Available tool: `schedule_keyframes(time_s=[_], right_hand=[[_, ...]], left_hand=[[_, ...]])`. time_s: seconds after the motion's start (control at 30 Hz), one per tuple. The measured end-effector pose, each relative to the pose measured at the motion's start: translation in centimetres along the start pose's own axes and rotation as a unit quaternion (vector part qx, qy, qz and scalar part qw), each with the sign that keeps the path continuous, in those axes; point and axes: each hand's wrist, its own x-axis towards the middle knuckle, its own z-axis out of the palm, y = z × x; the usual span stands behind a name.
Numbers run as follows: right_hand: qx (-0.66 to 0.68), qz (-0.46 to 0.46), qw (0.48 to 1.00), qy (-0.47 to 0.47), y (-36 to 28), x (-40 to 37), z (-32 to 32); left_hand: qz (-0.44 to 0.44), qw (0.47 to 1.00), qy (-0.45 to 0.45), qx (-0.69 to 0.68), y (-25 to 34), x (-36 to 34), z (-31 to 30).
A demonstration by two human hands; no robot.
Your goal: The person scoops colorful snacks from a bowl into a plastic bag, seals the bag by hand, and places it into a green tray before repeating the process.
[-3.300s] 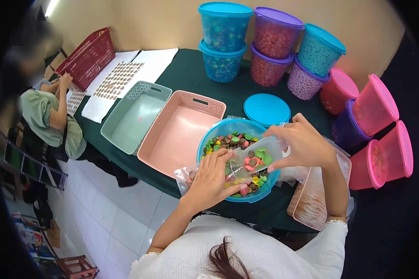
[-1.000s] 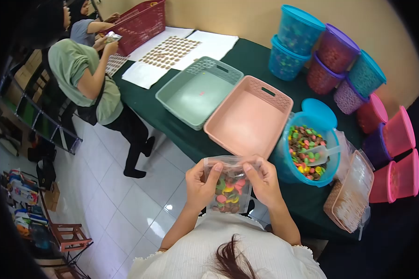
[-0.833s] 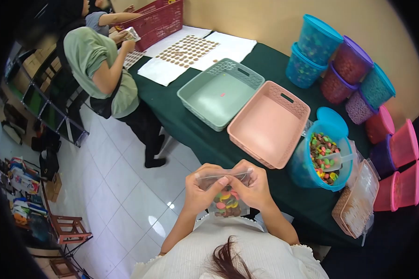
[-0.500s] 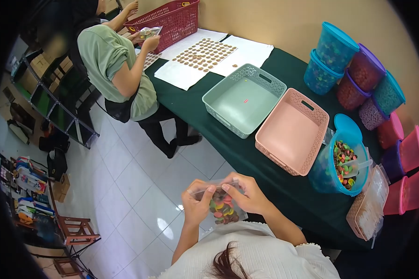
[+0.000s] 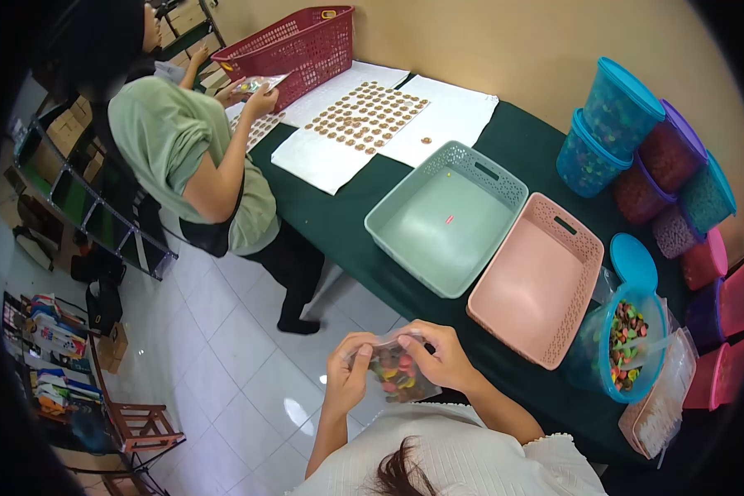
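Note:
Between my two hands is a clear plastic pouch (image 5: 401, 379) filled with coloured, button-like candies, held in front of my chest. My left hand (image 5: 351, 368) pinches its upper left edge with thumb and fingers. On the upper right edge, my right hand (image 5: 434, 355) grips the pouch the same way. To the right, a blue tub (image 5: 583, 360) holds more of these candies with a clear scoop (image 5: 641, 354) in it. Nearest beyond my hands are a pink basket (image 5: 531, 306) and a pale green basket (image 5: 438, 248).
A co-worker in a green shirt (image 5: 169, 140) stands at the dark green table (image 5: 331, 236), holding another pouch (image 5: 260, 83). Rows of small round pieces (image 5: 368, 116) lie on white sheets. Lidded tubs (image 5: 616, 103) are stacked right; a basket of plastic bags (image 5: 657, 401) sits at the table edge.
The view has shifted, so the table things appear lower. Both my hands still hold the pouch at its top. The co-worker has shifted to the left in view, still holding a pouch.

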Motion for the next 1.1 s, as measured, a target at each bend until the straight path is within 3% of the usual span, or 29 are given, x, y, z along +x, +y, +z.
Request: schedule_keyframes(time_s=[0.03, 0.07, 0.1, 0.3, 0.37, 0.43, 0.5, 0.53, 0.57, 0.63, 0.7, 0.77, 0.83, 0.93, 0.97, 1.07, 1.1], right_hand=[[0.008, 0.045, 0.998, 0.034, -0.2, 0.9, -0.6], [0.005, 0.019, 0.996, 0.082, 0.3, 1.8, -1.1], [0.077, 0.044, 0.990, 0.113, 1.4, 2.5, -1.7], [0.024, 0.021, 0.998, 0.054, -0.5, 6.1, -5.7], [-0.048, -0.054, 0.996, 0.055, -0.6, 7.1, -6.6], [-0.057, -0.021, 0.997, 0.056, 0.1, 7.4, -7.3], [0.055, 0.094, 0.979, 0.170, 0.3, 7.6, -7.5], [0.050, 0.001, 0.971, 0.236, 0.6, 8.1, -7.6], [0.049, 0.003, 0.968, 0.246, 0.7, 8.6, -8.0], [0.111, 0.024, 0.933, 0.343, 0.8, 8.9, -8.6], [0.140, 0.041, 0.929, 0.341, 1.3, 8.8, -9.1], [0.063, -0.047, 0.899, 0.432, 1.6, 8.8, -8.7], [0.059, -0.039, 0.870, 0.488, 1.5, 7.7, -8.3], [-0.020, -0.020, 0.842, 0.539, 1.6, 5.3, -7.5], [-0.026, -0.020, 0.830, 0.557, 1.8, 4.3, -6.9], [-0.049, -0.014, 0.780, 0.624, 2.6, 1.0, -4.4], [-0.052, 0.002, 0.758, 0.650, 2.7, -0.1, -3.4]], left_hand=[[0.028, 0.999, -0.022, -0.008, 0.7, 1.4, 0.6], [0.054, 0.997, -0.044, -0.015, 1.3, 2.7, 1.2], [0.055, 0.997, -0.048, -0.015, 1.5, 3.9, 1.5], [0.007, 0.999, -0.044, -0.016, 0.9, 9.5, 2.9], [0.002, 0.998, -0.059, -0.009, 0.7, 11.0, 3.1], [0.023, 0.996, -0.089, -0.012, -0.3, 12.3, 3.2], [0.047, 0.991, -0.124, -0.020, -0.5, 13.7, 3.8], [-0.029, 0.983, -0.172, -0.053, 0.2, 14.2, 4.2], [-0.107, 0.966, -0.219, -0.085, 0.5, 14.7, 4.5], [-0.115, 0.956, -0.269, -0.039, 0.4, 16.3, 4.7], [-0.194, 0.921, -0.333, -0.049, -0.4, 17.7, 4.8], [-0.184, 0.934, -0.303, -0.036, -2.0, 19.4, 5.0], [-0.174, 0.947, -0.258, -0.076, -1.4, 21.7, 6.2], [-0.188, 0.924, -0.332, 0.026, -2.5, 25.6, 6.7], [-0.194, 0.922, -0.335, -0.010, -3.2, 26.1, 7.3], [-0.151, 0.894, -0.410, 0.102, -6.1, 27.6, 8.2], [-0.050, 0.898, -0.409, 0.155, -7.1, 27.4, 8.4]])
